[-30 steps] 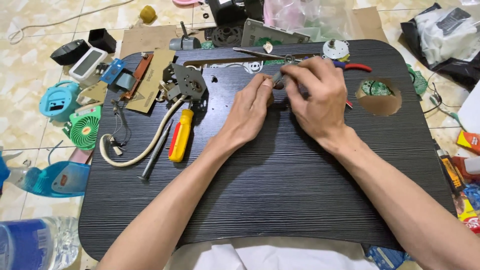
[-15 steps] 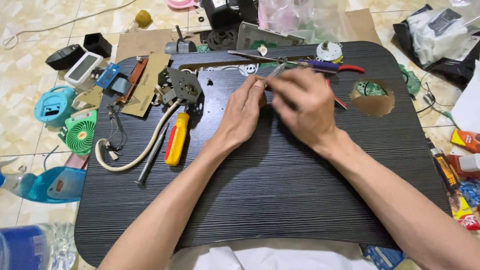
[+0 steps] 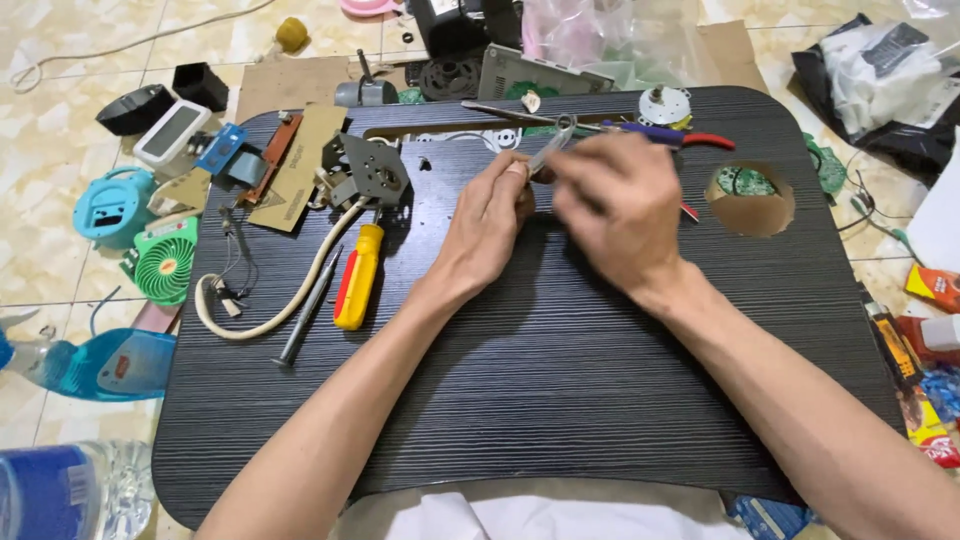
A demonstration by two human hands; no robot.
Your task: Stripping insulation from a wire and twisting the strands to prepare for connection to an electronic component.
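My left hand [image 3: 488,225] and my right hand [image 3: 620,205] meet over the far middle of the black lap table [image 3: 560,400]. Between their fingertips they pinch a thin silvery metal piece [image 3: 553,150] that sticks up and away from me. The right hand is blurred by motion, and what lies under its palm is hidden. Only a small red tip [image 3: 689,211] shows beside it. Purple-and-red-handled pliers [image 3: 672,135] lie just beyond the right hand.
Left of the hands lie a yellow-and-red screwdriver [image 3: 357,275], a thin metal rod [image 3: 308,308], a cream cable [image 3: 262,320] and a grey metal bracket [image 3: 365,175]. A round hole [image 3: 750,200] opens at the table's right. A green fan [image 3: 165,260], bottles and scrap cover the floor.
Both hands have lifted slightly and the silvery piece now points up between the fingertips. The right hand has shifted and blurs with motion.
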